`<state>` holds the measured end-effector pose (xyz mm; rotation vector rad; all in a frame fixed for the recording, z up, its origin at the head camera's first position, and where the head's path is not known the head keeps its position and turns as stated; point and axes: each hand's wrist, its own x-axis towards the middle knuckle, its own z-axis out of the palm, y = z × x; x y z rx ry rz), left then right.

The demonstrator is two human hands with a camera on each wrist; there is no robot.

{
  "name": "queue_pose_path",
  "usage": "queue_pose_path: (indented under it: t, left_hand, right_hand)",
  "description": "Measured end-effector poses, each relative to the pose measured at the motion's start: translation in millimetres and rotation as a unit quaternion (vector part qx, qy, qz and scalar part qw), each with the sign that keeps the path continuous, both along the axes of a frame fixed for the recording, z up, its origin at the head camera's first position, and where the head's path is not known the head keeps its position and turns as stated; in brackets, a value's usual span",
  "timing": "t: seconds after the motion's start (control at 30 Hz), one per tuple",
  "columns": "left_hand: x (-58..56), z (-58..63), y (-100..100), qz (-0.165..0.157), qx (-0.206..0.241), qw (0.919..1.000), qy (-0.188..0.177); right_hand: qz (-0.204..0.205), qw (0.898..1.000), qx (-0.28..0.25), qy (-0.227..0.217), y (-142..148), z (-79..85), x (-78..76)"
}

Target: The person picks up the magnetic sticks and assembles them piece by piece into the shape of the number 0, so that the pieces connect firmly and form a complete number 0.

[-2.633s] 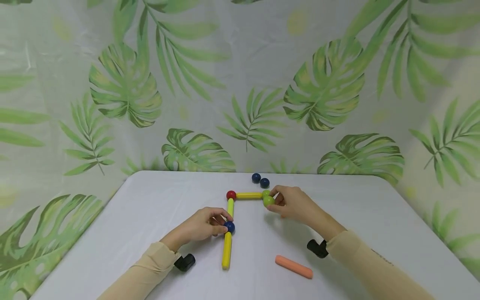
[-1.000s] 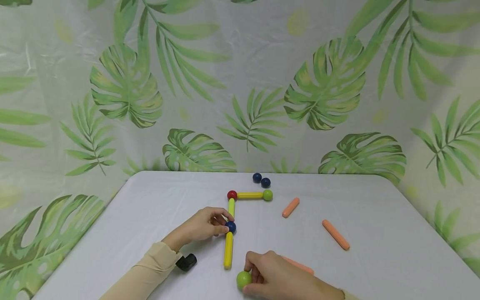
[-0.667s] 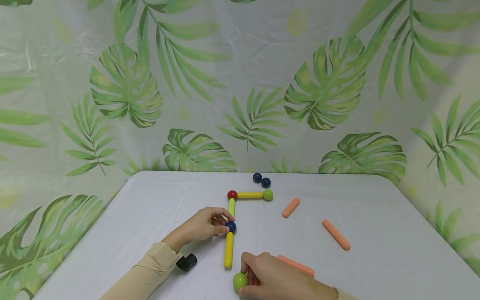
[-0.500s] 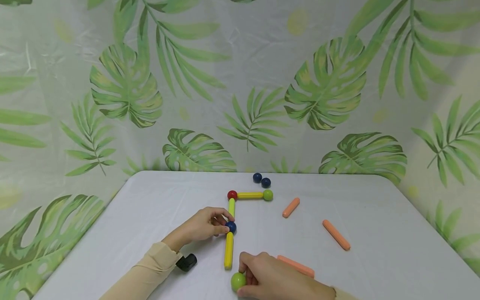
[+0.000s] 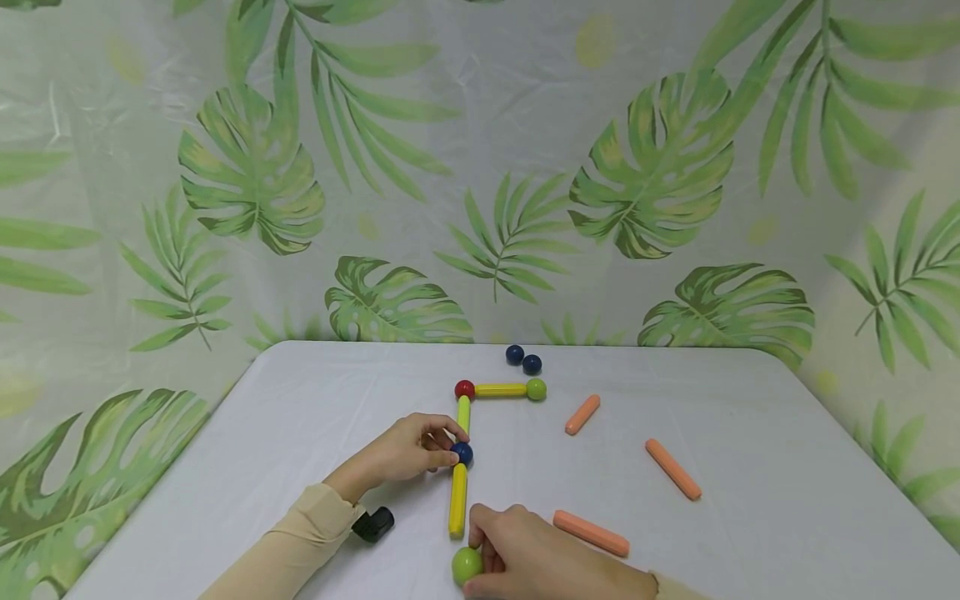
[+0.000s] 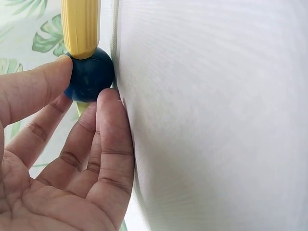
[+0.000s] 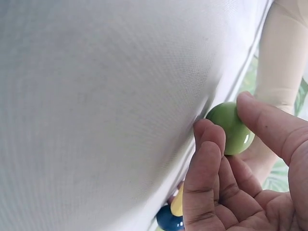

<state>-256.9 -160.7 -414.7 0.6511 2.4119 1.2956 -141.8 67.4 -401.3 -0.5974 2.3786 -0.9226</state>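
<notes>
My left hand (image 5: 401,450) pinches a dark blue ball (image 5: 462,453) between thumb and fingers. From that ball a yellow rod (image 5: 457,502) runs toward me and a lime rod (image 5: 464,412) runs away to a red ball (image 5: 465,390). A second yellow rod (image 5: 500,390) goes right from the red ball to a green ball (image 5: 536,389). Near the front, my right hand (image 5: 543,557) pinches another green ball (image 5: 467,567), just beyond the near end of the first yellow rod. The right wrist view shows thumb and fingertips on this green ball (image 7: 230,129), close to the tabletop.
Three loose orange rods lie on the right: a short one (image 5: 582,415), one farther right (image 5: 672,469), and one (image 5: 591,533) beside my right hand. Two dark blue balls (image 5: 532,364) sit near the back edge of the white table (image 5: 750,400).
My right hand has come from the far green ball to the front with one green ball, then slid it left toward the yellow rod's end. The left hand has stayed on the blue ball.
</notes>
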Motion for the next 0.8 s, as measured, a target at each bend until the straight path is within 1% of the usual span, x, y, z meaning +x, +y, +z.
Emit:
queue_pose_path:
  t: [0.13,0.53,0.8]
  left_hand:
    - [0.2,0.0,-0.1,0.0,-0.003,1.0,0.0]
    - [0.0,0.7,0.2,0.003,-0.004,1.0,-0.004]
    - [-0.1,0.8,0.0,0.001,-0.003,1.0,-0.004]
  right_hand:
    - [-0.005,1.0,0.001,0.002,-2.1,-0.5,-0.3]
    - [-0.002,1.0,-0.009,0.022,-4.9,-1.0,-1.0]
    - [-0.004,1.0,-0.021,0.021,-7.1,-2.3,-1.3]
